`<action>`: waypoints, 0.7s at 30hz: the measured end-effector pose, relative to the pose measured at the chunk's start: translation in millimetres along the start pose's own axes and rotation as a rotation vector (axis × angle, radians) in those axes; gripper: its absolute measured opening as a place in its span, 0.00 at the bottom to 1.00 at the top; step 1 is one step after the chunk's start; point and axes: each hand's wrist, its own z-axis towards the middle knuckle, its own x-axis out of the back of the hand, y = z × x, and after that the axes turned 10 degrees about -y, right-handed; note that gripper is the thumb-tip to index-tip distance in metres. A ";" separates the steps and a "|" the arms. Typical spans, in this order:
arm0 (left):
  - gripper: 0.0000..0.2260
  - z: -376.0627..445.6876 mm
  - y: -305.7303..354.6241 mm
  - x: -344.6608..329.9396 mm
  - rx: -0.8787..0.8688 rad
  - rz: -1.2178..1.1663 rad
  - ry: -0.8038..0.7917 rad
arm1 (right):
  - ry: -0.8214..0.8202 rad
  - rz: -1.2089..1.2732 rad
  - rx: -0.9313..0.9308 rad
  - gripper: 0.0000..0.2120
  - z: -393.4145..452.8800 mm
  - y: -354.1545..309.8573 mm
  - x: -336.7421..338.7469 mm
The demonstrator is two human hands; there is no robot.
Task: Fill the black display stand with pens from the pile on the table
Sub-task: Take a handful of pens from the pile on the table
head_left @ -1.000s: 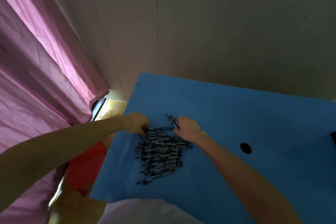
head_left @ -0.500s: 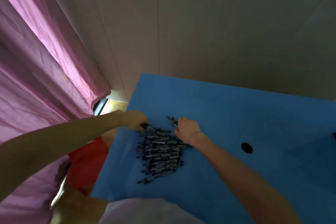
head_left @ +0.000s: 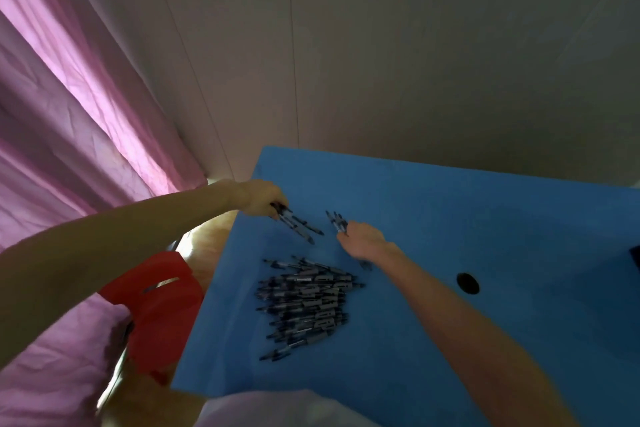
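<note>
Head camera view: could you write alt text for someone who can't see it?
Two bare hands each hold a few pens above a blue table: left hand, right hand. A pile of pens lies below them; pink curtain at left.

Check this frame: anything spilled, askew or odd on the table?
Nothing spilled or damaged. The pen pile lies loosely heaped on the blue table. The left hand and right hand each hold a few pens above it. Only oddity: the black display stand is barely in view at the right edge.
</note>
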 end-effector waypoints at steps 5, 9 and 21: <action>0.11 31.8 7.1 -0.8 -0.023 0.027 0.035 | 0.045 -0.026 -0.057 0.14 6.2 13.4 8.8; 0.13 52.7 5.2 -10.3 -0.049 0.026 0.042 | 0.103 -0.030 -0.077 0.14 14.4 17.4 9.4; 0.35 61.7 5.8 -31.9 0.061 0.252 0.123 | 0.232 -0.092 0.022 0.14 22.3 19.5 10.4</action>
